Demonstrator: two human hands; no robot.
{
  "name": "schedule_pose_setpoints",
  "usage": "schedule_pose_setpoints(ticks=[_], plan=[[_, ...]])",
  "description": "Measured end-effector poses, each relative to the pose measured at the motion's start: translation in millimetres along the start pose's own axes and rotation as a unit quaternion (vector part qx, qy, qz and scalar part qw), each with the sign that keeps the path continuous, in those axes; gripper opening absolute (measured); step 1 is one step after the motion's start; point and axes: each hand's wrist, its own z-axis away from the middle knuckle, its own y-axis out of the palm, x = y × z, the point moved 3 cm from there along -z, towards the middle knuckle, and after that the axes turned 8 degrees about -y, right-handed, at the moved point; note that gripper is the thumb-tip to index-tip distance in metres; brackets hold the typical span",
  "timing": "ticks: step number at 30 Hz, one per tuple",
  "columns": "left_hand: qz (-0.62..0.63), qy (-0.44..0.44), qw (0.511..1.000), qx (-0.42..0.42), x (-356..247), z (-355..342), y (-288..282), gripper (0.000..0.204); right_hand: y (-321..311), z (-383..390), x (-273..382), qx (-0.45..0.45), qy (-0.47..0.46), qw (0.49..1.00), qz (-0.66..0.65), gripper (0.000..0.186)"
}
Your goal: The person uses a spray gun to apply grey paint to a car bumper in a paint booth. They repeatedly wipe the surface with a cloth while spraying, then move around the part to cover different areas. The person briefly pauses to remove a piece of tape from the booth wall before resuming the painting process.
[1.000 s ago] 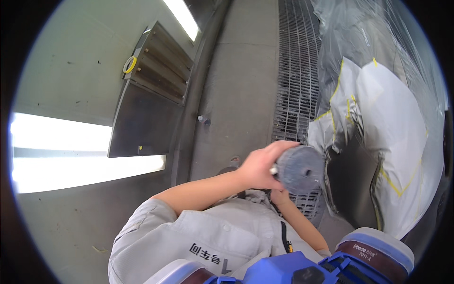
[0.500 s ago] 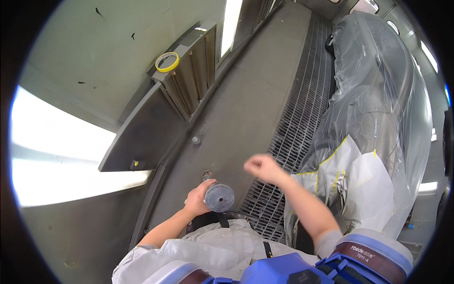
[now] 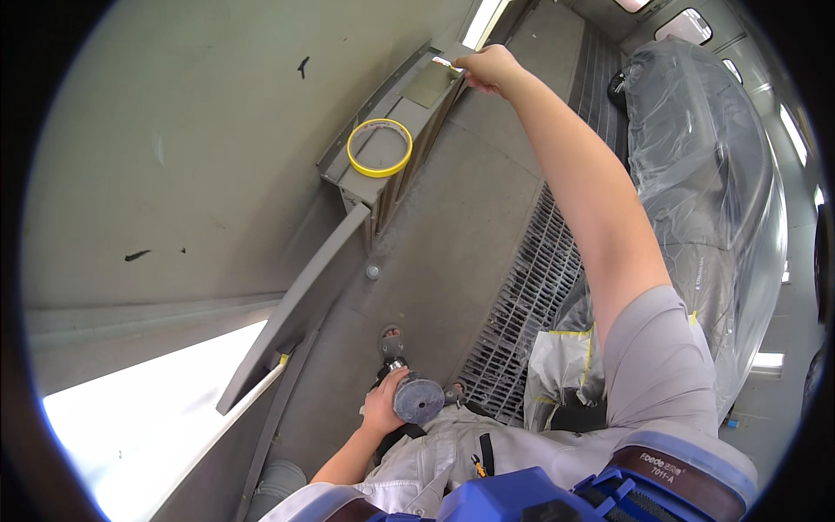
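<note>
My left hand [image 3: 383, 407] is closed round the body of a power sander [image 3: 418, 401], its round grey pad facing up towards me, low in front of my waist. My right hand [image 3: 489, 70] is stretched far forward over a narrow metal ledge [image 3: 358, 184]. Its fingers are pinched at a small white-and-yellow strip [image 3: 446, 63], too small to identify. Just beside that strip, a flat olive-green rectangle [image 3: 429, 89] shows on the ledge. Nearer to me on the same ledge lies a roll of yellow masking tape [image 3: 380, 171].
A loose grey panel [image 3: 291, 304] slants out from the left wall. On the floor stand a small round pot [image 3: 373, 272] and a grey bucket [image 3: 280, 480]. Metal floor grating [image 3: 522, 304] runs beside a car under clear plastic sheeting [image 3: 696, 174] on the right.
My right hand has reached forward and left, from above the floor to the far part of the ledge. My view has shifted closer to the ledge. The sander stays in my left hand.
</note>
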Motion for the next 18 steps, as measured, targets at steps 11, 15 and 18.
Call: schedule_pose_setpoints(ticks=[11,15,18], plan=[[0.005,-0.023,1.000,-0.019,20,9,-4,0.090,-6,-16,8,0.117,0.094,0.988,-0.038,0.018],[0.007,-0.024,0.999,-0.034,16,5,-6,0.090,-8,-11,6,0.121,0.102,0.985,-0.063,0.015],[0.000,-0.020,0.999,-0.030,11,0,-6,0.090,-7,-3,3,0.101,0.104,0.985,-0.095,0.016]])
